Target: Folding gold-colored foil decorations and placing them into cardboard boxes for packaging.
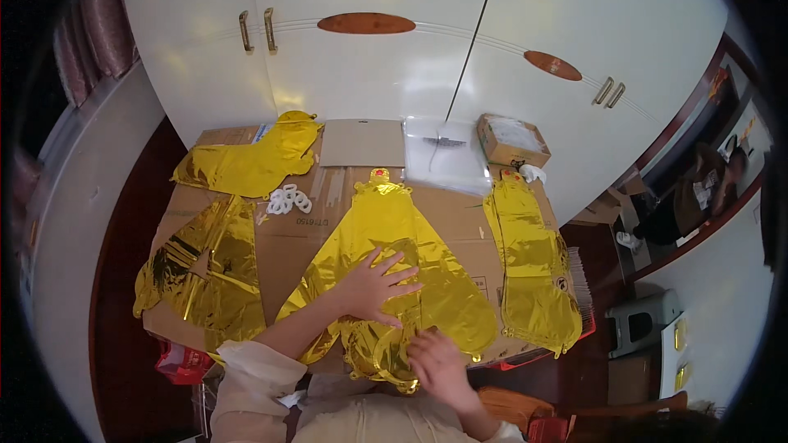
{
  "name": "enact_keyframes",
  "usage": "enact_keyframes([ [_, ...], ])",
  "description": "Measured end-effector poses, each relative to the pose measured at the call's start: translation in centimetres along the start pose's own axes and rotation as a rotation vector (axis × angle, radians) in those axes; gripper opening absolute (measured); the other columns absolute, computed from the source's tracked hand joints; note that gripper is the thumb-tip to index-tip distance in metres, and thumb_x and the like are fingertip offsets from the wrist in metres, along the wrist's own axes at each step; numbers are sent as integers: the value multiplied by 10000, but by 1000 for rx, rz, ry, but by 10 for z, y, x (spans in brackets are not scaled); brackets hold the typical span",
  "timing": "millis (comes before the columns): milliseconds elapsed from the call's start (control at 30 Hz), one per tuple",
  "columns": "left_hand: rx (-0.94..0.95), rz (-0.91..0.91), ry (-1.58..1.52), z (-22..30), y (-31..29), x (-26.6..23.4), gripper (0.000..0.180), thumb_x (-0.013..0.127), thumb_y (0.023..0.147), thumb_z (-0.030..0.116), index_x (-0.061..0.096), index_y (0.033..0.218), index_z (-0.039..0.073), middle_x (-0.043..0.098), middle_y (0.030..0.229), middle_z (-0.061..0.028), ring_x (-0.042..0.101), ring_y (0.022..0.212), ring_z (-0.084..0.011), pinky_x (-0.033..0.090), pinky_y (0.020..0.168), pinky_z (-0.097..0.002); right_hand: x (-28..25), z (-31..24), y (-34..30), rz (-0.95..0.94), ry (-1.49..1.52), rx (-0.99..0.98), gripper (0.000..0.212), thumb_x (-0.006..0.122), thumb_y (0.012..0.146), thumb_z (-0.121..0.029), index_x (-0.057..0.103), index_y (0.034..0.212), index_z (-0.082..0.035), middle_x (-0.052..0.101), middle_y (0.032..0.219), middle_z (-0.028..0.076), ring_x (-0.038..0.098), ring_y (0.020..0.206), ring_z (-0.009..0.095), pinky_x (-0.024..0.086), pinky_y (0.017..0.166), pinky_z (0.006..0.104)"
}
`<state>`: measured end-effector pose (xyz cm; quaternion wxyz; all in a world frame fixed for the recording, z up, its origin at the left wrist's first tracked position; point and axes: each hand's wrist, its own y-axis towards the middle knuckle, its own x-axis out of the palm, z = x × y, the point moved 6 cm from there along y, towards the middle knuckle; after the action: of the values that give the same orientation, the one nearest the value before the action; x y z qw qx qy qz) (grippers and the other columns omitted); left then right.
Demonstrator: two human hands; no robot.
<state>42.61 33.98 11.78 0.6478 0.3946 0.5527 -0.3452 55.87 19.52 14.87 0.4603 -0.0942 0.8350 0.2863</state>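
A flat, uninflated gold foil balloon (382,217) lies in the middle of the cardboard, its narrow end with a small red mark pointing away from me. My left hand (373,287) rests flat on it, fingers spread and pointing right. At the balloon's near edge, where the foil is bunched and folded, my right hand (439,365) has its fingers curled against the foil, seemingly gripping it; the fingertips are partly hidden.
Folded gold foil pieces lie at far left (246,160), near left (209,275) and right (533,262). White rings (287,199), a grey-brown board (362,143), clear plastic bags (443,156) and a small carton (514,141) line the far side, before white cabinets (369,74). A grey stool (644,320) stands right.
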Motion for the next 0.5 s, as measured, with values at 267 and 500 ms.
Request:
enact_keyframes([
  [267, -3, 2, 1, 1, 0, -1, 862, 490, 781, 808, 413, 1470, 296, 373, 1541, -26, 274, 1439, -352, 175, 1147, -618, 2, 32, 10, -81, -115, -11, 289, 693, 843, -241, 678, 1102, -115, 642, 1192, 16, 550, 1206, 210, 406, 974, 384],
  [500, -8, -27, 5, 2, 1, -5, 861, 494, 787, 800, 407, 1473, 287, 356, 1549, -24, 270, 1441, -350, 189, 1140, -625, 0, 37, 14, -135, -125, 3, 375, 701, 836, -293, 657, 1168, -125, 624, 1243, 1, 526, 1244, 209, 396, 959, 375],
])
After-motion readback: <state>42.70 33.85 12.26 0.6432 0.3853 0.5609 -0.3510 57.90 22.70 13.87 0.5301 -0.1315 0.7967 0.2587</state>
